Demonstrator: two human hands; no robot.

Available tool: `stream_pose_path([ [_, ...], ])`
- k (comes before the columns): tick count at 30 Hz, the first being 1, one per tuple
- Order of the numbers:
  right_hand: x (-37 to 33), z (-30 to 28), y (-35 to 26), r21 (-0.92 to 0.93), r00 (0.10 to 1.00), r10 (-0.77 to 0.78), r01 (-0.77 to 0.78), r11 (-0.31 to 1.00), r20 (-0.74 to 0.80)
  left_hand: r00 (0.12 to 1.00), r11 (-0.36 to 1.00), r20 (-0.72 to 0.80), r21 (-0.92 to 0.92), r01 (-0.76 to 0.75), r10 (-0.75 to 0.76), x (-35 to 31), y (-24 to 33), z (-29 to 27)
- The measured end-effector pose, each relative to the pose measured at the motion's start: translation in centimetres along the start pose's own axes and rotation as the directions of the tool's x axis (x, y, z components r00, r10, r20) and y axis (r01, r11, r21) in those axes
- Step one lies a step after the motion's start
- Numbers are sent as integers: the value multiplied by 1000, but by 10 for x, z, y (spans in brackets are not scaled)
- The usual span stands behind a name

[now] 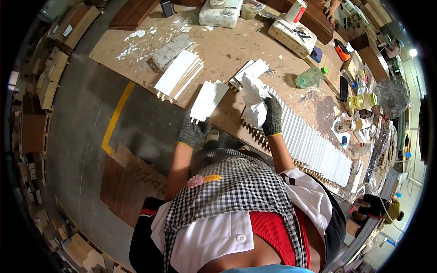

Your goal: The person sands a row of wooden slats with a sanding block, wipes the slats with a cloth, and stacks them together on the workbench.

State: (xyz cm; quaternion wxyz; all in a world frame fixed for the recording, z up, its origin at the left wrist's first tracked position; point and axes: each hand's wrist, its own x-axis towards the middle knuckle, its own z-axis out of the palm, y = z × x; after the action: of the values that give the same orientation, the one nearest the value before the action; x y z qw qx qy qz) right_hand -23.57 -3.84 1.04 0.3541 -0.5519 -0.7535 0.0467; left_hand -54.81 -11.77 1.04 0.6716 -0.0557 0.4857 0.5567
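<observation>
My left hand, in a dark grey knit glove, grips the near end of a white-painted wooden board with short dowel pins at that end. A crumpled white cloth or sheet of paper is bunched in my gloved right hand, apart from the board. Right of that hand runs a long row of similar white boards, overlapping one another, pins toward me. A small pile of white boards sits behind the cloth. Farther left, a leaning stack of white boards lies at the bench edge.
The paint-spotted workbench carries wrapped blocks, a paper cup and a green bottle. Jars, cups and a fan crowd the right side. Another person's hand rests on brown wood at the far right.
</observation>
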Motion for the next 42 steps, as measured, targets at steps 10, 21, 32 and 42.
stream_pose_path([
  [10, 35, 88, -133, -7, 821, -328, 374, 927, 467, 989, 996, 145, 86, 21, -33, 4, -10, -16],
  [21, -4, -66, -132, 490, 493, -232, -495, 718, 838, 912, 601, 185, 701, -383, 366, 21, -22, -89],
  [32, -28, -114, -49, 572, 755, 276, -639, 514, 595, 496, -526, 611, 789, -318, 617, -14, -11, -6],
  [42, -52, -123, -45, 531, 833, 279, -526, 664, 477, 506, -683, 710, 673, -284, 489, 14, -27, 44],
])
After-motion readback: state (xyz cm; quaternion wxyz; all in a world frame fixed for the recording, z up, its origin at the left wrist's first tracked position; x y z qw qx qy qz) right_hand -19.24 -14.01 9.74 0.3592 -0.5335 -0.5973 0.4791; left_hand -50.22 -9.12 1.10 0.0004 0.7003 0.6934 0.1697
